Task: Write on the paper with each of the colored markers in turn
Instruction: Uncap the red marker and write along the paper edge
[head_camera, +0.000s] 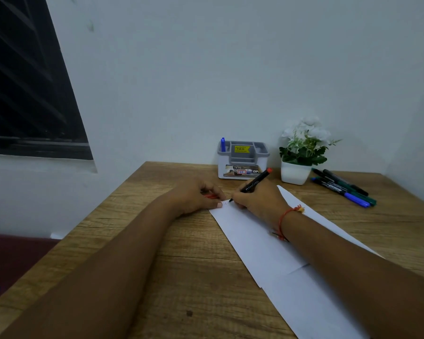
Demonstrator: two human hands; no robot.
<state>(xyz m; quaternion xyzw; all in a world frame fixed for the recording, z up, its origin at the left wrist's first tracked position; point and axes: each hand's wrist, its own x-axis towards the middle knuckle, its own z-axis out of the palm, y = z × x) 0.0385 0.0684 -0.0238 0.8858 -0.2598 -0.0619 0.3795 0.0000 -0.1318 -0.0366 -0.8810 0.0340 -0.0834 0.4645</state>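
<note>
A long white paper point(260, 243) lies on the wooden desk. My right hand point(257, 200) grips a black marker with a red end point(253, 183); its tip touches the paper's far left corner, where faint marks show. My left hand point(196, 194) rests on the desk beside that corner, one fingertip on the paper's edge, and holds a small red cap point(211, 196) under its fingers. Three capped markers point(345, 189), black, green and blue, lie together at the right of the desk.
A grey and white organiser point(242, 160) with a blue marker point(222, 144) in it stands against the wall. A white pot of white flowers point(298, 165) stands to its right. The desk's left edge runs beside a dark red surface.
</note>
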